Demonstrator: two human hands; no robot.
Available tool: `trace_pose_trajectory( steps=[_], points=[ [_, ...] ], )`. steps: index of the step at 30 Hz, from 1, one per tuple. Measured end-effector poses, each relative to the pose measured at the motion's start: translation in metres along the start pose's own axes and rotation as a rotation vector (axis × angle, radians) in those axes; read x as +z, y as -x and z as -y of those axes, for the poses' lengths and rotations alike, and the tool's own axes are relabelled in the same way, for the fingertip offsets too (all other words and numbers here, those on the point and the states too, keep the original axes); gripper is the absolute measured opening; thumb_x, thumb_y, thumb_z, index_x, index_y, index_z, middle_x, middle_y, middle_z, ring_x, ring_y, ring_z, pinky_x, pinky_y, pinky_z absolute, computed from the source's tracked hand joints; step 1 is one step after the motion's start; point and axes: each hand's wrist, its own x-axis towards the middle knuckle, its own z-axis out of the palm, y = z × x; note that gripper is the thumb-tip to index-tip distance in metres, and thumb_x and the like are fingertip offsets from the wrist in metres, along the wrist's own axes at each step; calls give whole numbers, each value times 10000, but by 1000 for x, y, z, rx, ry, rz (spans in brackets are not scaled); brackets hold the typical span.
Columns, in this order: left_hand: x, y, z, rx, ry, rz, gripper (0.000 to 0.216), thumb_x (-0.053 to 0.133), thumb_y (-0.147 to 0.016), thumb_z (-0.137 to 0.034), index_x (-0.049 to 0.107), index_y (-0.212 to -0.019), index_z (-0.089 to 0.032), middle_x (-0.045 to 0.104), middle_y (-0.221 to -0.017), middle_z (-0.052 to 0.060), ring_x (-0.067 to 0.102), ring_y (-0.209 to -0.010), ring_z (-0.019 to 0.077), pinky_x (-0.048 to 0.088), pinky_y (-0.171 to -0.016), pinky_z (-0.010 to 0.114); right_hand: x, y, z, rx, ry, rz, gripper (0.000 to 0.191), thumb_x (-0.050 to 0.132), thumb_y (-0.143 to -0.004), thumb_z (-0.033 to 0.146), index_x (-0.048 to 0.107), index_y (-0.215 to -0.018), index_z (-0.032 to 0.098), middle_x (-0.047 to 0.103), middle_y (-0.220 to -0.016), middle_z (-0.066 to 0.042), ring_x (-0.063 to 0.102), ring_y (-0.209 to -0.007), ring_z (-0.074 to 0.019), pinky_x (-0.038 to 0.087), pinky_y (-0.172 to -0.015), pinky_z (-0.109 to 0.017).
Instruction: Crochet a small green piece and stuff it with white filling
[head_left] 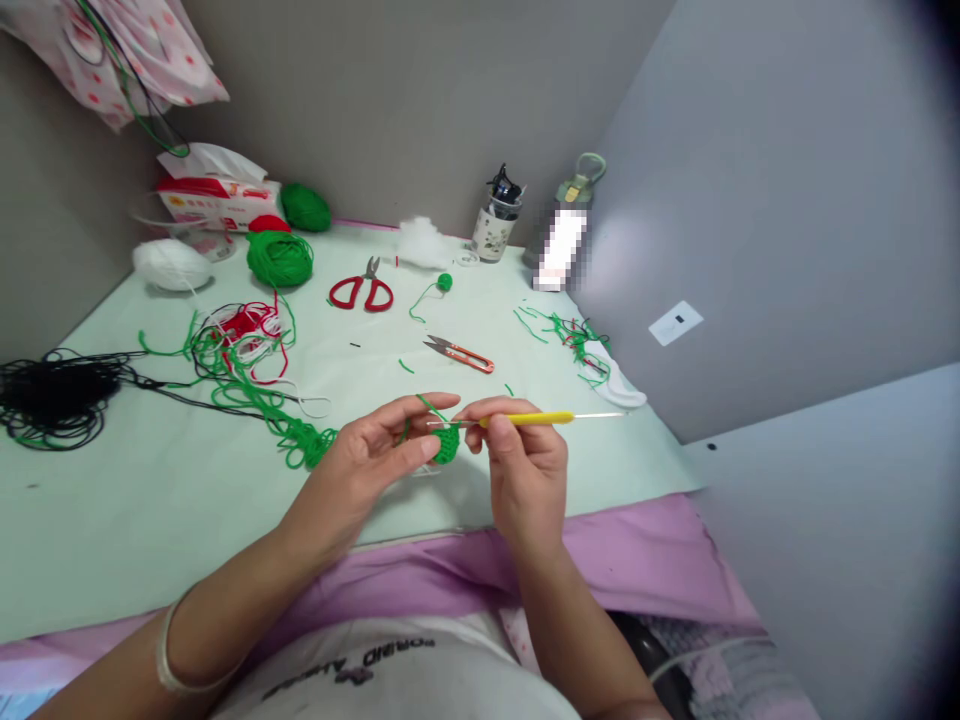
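Between my hands, near the table's front edge, is a small round green crochet piece [447, 443]. My left hand [382, 445] pinches it between thumb and fingers, and a strand of green yarn runs by the raised index finger. My right hand [521, 450] grips the yellow handle of a crochet hook [536, 419]. The hook's thin metal tip points left and lies at the top of the green piece; whether it passes through a stitch I cannot tell. Beyond my hands lie orange-handled thread snips [469, 356] and red-handled scissors [364, 290].
Tangled green, red and white yarn [247, 340] and black cord [60, 390] cover the left side. Green [280, 258] and white yarn balls [172, 265] stand behind, near a tissue pack [225, 205]. A pen cup [495, 228], bottle [559, 235] and yarn scraps [577, 340] are at right.
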Motion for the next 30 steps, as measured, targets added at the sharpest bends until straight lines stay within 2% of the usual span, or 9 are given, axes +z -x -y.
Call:
trace_pose_trajectory(
  steps=[4,7,12,16,21,23,25,27,30],
  points=[
    [-3,-1,-3,30,-20,-14,288,806,-881,-281,812,-1167,-307,654,-925,-1,607,-877,150,516,-792,253,-3,-3,2,34,-96,44,194,626,-1033,318,772,-928,244,743,-877,-7,645,-721,-117,525,-667,-260],
    [-4,-1,-5,56,-84,-23,289,792,-884,-258,805,-1167,-312,643,-903,-12,593,-843,136,507,-784,247,-2,-1,6,-50,9,60,205,575,-1058,286,754,-970,239,751,-923,-19,667,-751,-126,548,-684,-276],
    [0,4,-3,182,-287,-142,316,779,-875,-187,796,-1161,-321,634,-879,-30,571,-826,124,492,-821,242,-4,9,12,-409,457,136,229,514,-1048,129,711,-1118,225,756,-995,-57,697,-874,-167,581,-767,-332],
    [5,7,-1,278,-361,-207,322,773,-868,-146,804,-1134,-324,642,-894,-36,564,-806,112,497,-825,225,-4,10,11,-617,593,187,248,493,-1025,74,674,-1155,184,752,-977,-93,713,-918,-190,604,-782,-347],
    [9,5,-2,103,-54,-151,391,843,-842,-220,784,-1219,-305,630,-817,-35,576,-747,96,516,-730,190,-2,9,1,-821,894,152,283,596,-991,88,707,-1201,242,752,-1062,-90,718,-976,-209,619,-789,-347],
    [9,3,-5,-49,145,-69,425,864,-827,-270,784,-1244,-255,567,-729,-42,499,-616,66,484,-602,164,-2,8,-1,-793,840,129,306,602,-994,98,720,-1216,273,752,-1079,-80,723,-990,-212,618,-792,-354],
    [7,1,-8,-144,270,-20,414,873,-815,-261,802,-1218,-197,464,-661,-68,347,-512,27,403,-492,134,-2,7,0,-646,629,89,286,567,-1019,120,736,-1190,274,760,-1039,-67,721,-931,-202,609,-777,-362],
    [7,1,-12,-146,305,-18,399,869,-815,-223,809,-1208,-187,413,-656,-81,259,-486,9,346,-450,118,-1,4,2,-473,371,27,249,547,-1041,159,758,-1114,271,753,-963,-46,690,-811,-177,585,-711,-346],
    [9,1,-13,-89,257,-8,374,865,-820,-225,815,-1191,-228,489,-717,-60,274,-482,1,341,-444,123,2,1,2,-297,131,2,203,584,-1041,224,779,-1008,267,733,-906,-28,640,-730,-150,541,-639,-312]
  ],
)
